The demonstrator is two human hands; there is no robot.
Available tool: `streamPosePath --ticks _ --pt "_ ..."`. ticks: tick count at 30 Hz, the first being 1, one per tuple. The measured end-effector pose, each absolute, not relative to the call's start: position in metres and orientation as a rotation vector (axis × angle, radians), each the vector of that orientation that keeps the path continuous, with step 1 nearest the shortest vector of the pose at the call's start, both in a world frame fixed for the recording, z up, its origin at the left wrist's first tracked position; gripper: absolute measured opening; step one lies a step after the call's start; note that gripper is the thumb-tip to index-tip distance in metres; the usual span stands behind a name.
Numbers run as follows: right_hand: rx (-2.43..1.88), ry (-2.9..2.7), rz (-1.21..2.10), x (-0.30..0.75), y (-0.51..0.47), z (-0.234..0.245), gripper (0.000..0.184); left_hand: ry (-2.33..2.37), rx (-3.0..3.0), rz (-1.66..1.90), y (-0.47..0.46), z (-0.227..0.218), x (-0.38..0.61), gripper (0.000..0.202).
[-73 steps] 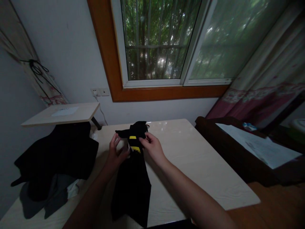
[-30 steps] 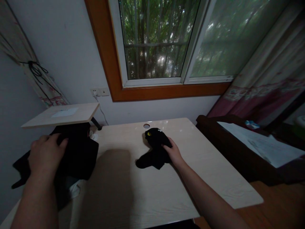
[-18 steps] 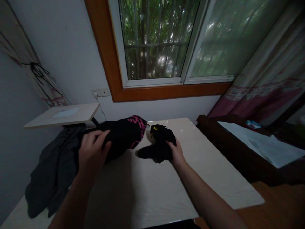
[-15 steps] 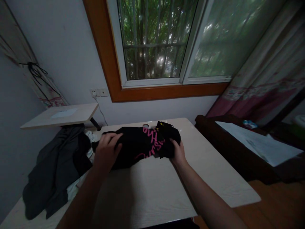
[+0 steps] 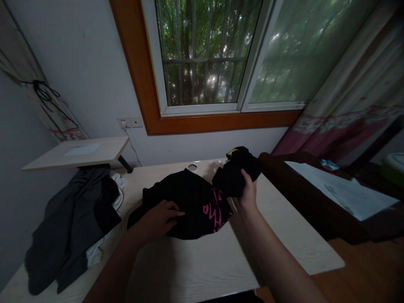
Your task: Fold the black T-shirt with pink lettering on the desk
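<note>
The black bundle (image 5: 235, 176) has risen off the desk (image 5: 195, 269) and swung rightward; the black shirt (image 5: 192, 198) now lies spread nearer the front. A heap of dark clothes (image 5: 72, 219) lies at the desk's left end. The left hand (image 5: 159, 219) rests with fingers stretched flat on the shirt's near left part, gripping nothing. The right hand (image 5: 248, 195) is closed round the bundle, holding it above the shirt's right end.
</note>
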State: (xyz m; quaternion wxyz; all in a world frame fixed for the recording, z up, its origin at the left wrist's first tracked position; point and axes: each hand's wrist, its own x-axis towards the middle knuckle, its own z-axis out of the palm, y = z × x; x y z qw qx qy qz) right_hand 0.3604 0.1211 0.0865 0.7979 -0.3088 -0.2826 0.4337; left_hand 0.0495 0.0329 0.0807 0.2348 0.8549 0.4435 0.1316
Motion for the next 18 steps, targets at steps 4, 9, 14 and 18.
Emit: streamPosePath --ticks 4,9,14,18 --pt "-0.731 -0.914 0.854 0.331 0.115 0.114 0.068 1.200 2.091 0.547 0.029 0.093 0.057 0.042" --pt "-0.667 -1.820 0.911 0.287 0.091 0.113 0.079 1.334 1.443 1.165 0.031 0.092 0.057 0.075" --pt "-0.406 -2.408 0.947 0.264 0.070 0.098 0.078 1.438 0.949 1.411 0.032 0.074 0.045 0.050" --pt "-0.414 -2.406 0.891 0.268 0.078 0.086 0.053 1.516 0.804 1.536 0.028 0.064 0.025 0.051"
